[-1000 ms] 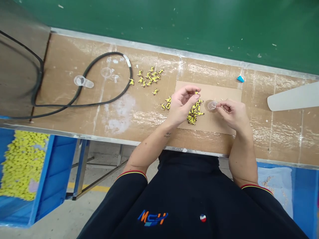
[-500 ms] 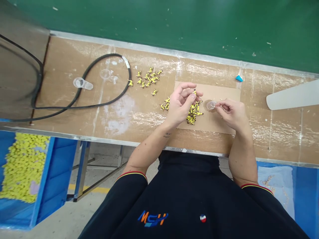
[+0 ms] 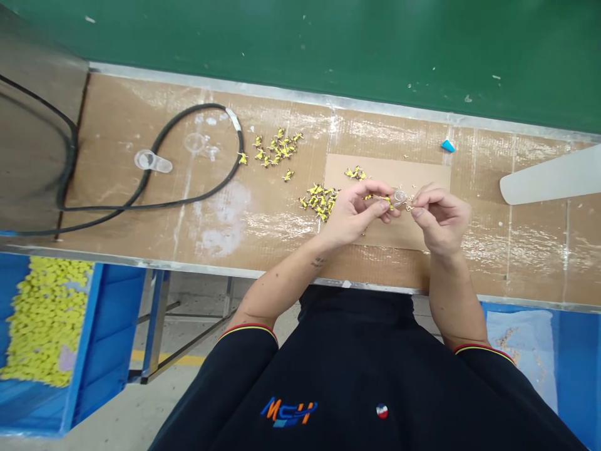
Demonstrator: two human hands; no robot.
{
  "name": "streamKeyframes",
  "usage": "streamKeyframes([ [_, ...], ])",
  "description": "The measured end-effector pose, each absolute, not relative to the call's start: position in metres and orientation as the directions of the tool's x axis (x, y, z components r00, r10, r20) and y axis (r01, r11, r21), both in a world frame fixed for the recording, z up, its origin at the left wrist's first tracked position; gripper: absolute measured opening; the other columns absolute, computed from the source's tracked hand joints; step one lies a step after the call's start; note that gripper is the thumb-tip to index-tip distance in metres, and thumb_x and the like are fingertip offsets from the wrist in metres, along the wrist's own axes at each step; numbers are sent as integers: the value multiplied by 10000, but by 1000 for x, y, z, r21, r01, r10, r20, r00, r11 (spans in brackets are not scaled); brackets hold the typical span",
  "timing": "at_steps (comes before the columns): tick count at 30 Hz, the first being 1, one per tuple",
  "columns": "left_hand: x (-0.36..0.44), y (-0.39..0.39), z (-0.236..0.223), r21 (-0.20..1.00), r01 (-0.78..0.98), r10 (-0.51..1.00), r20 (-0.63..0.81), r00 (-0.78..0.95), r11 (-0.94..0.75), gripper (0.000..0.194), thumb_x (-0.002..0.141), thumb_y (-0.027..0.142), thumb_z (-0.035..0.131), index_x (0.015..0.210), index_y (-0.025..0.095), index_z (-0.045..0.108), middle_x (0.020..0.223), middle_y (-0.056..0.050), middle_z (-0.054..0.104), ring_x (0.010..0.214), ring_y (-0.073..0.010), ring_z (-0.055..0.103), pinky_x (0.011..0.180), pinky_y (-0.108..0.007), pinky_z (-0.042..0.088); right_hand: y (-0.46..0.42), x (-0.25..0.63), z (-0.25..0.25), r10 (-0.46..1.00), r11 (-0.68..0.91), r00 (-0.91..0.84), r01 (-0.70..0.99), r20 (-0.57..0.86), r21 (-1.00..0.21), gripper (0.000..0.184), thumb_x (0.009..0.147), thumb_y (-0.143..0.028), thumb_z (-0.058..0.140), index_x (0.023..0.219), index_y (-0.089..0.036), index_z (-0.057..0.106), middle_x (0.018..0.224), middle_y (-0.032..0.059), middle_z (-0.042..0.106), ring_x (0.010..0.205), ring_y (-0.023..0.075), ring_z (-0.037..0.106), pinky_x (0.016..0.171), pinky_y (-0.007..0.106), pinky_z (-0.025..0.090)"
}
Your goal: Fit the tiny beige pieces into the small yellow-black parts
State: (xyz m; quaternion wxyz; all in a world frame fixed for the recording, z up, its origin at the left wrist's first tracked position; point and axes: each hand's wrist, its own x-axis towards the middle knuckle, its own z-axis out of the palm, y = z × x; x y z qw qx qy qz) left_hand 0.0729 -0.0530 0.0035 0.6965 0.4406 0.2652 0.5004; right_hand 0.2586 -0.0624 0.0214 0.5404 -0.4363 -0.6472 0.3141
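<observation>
My left hand [image 3: 359,210] pinches a small yellow figure [image 3: 389,202] with dark ends between thumb and fingertips. Close by on its right, my right hand [image 3: 440,216] has thumb and index finger pressed together; what they hold is too small to make out. Between the two hands is a small clear plastic cup [image 3: 400,195], with tiny beige pieces [image 3: 409,203] beside it at the right fingertips. Under both hands lies a flat cardboard sheet [image 3: 394,238]. A pile of yellow figures [image 3: 320,200] lies left of my left hand, partly covered by it.
More yellow figures [image 3: 280,149] lie farther left, near a looped black cable [image 3: 188,202] and a clear plastic scoop [image 3: 161,164]. A blue cap [image 3: 447,146] and a white cylinder [image 3: 549,178] are to the right. Below the table's left stands a blue bin [image 3: 101,338] of yellow pieces.
My left hand has moved right and slightly down with the yellow figure, close to the right hand. The right fingertips have shifted a little right, off the clear cup's edge.
</observation>
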Motion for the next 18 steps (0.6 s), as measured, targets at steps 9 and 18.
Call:
streamKeyframes([
  [9, 78, -58, 3, 856, -511, 923, 133, 361, 76, 223, 855, 337, 854, 961, 187, 728, 912, -10, 776, 810, -84, 752, 780, -212, 620, -65, 242, 18, 906, 422, -51, 101, 419, -901, 215, 882, -434, 757, 771, -275, 662, 752, 26, 670, 791, 218, 700, 774, 437, 614],
  [18, 77, -60, 0, 885, -460, 935, 96, 340, 77, 295, 820, 406, 877, 955, 179, 746, 930, -35, 798, 832, -126, 780, 793, -257, 644, -65, 241, 17, 907, 422, -55, 117, 418, -899, 225, 880, -448, 749, 766, -276, 660, 746, 26, 665, 791, 223, 709, 772, 445, 630],
])
